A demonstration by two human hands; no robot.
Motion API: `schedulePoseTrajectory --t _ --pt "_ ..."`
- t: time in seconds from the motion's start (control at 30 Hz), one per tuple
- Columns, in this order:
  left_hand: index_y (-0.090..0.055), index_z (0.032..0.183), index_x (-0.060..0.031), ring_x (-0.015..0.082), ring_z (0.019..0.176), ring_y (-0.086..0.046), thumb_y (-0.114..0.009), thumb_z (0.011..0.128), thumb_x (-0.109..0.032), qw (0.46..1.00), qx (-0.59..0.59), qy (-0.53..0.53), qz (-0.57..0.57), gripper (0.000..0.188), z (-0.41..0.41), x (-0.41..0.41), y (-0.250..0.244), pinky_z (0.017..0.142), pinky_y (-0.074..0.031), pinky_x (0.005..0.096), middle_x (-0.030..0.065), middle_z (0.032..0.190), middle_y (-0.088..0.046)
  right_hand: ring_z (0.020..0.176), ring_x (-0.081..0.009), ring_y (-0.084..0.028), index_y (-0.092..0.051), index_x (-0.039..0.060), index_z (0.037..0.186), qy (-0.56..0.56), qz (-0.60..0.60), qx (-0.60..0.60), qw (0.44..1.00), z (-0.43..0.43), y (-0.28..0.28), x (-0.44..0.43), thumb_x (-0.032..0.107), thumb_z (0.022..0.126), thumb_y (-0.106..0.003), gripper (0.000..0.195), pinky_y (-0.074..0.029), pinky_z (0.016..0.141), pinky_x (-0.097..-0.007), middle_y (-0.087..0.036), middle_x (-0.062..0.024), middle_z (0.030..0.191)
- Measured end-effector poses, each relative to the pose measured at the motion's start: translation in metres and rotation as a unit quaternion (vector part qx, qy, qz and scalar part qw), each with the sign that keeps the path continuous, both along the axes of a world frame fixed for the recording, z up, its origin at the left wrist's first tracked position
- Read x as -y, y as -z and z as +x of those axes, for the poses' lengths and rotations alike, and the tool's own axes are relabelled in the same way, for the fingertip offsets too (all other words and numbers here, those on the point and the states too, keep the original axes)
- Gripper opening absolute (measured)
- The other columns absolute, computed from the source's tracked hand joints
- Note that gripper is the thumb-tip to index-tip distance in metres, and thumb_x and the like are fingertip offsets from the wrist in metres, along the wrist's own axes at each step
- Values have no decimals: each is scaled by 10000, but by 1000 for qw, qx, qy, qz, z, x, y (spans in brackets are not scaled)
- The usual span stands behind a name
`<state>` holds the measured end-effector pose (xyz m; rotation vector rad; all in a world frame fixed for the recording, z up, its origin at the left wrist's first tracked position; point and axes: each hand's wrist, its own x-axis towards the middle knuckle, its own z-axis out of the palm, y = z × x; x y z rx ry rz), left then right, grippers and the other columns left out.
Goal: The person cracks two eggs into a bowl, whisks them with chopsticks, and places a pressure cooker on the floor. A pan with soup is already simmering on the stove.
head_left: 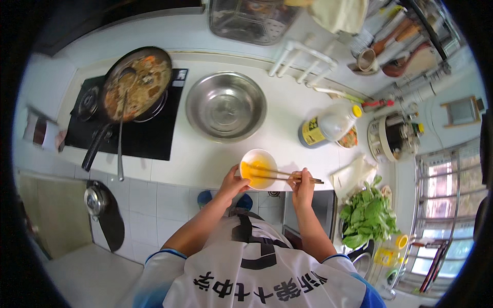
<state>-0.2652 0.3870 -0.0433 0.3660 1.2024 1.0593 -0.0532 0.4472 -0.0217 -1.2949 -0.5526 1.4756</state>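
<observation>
At the counter's front edge, my left hand (233, 184) grips the rim of a white bowl (274, 159), tilted a little. Beaten egg (259, 176), bright yellow-orange, lies inside it. A pair of chopsticks (285, 174) is held in my right hand (302, 186), their tips down in the egg. Behind the bowl stands a wide stainless steel basin (226, 107) with a shiny bottom. To the left, a long-handled frying pan (98, 144) on the black cooktop (150, 144) holds a brothy dish with orange pieces, and a metal ladle (121, 154) rests in it.
Right of the basin stands a large plastic bottle (325, 125) with a yellow cap, partly hiding a bowl of chopped food (349, 138). A cloth (352, 178) and leafy greens (369, 217) lie at the right. A white rack (304, 63) and hanging utensils (393, 38) line the wall.
</observation>
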Motion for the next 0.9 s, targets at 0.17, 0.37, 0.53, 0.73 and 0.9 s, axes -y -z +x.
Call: schedulePoseTrajectory --t 0.17,0.37,0.53,0.73,0.9 --pt "-221 1313 -49 114 621 -563 -570 740 -32 1000 17 12 -8 671 -2 2 -1 538 -446 202 89 805 -586 631 -173 -565 -466 49 778 -16 -22 -13 1000 0 2 14 254 894 -438 237 -515 578 -297 -556 -89 729" --pt "-231 1308 -47 105 590 -536 -576 735 -43 999 35 27 15 669 4 4 9 509 -414 194 81 775 -576 656 -155 -563 -488 54 818 51 -4 -33 998 7 12 21 270 893 -445 232 -508 603 -285 -555 -71 733" --pt "-262 1315 -115 119 697 -598 -596 735 -117 998 3 50 25 669 5 6 27 594 -489 218 76 878 -600 634 -156 -553 -494 57 812 47 7 -29 998 15 27 27 257 890 -448 219 -499 589 -288 -549 -69 708" --pt "-244 1314 -67 118 662 -586 -599 708 -105 999 32 7 31 703 2 9 25 584 -489 227 87 823 -592 571 -140 -523 -483 57 774 -36 58 71 995 10 -7 16 275 886 -459 247 -485 518 -284 -532 -53 679" --pt "-221 1330 -85 107 658 -583 -590 707 -103 999 20 -5 41 724 -6 13 30 577 -481 219 80 820 -598 586 -126 -521 -482 60 772 -54 89 106 989 0 -12 2 272 888 -458 243 -489 529 -256 -526 -54 672"
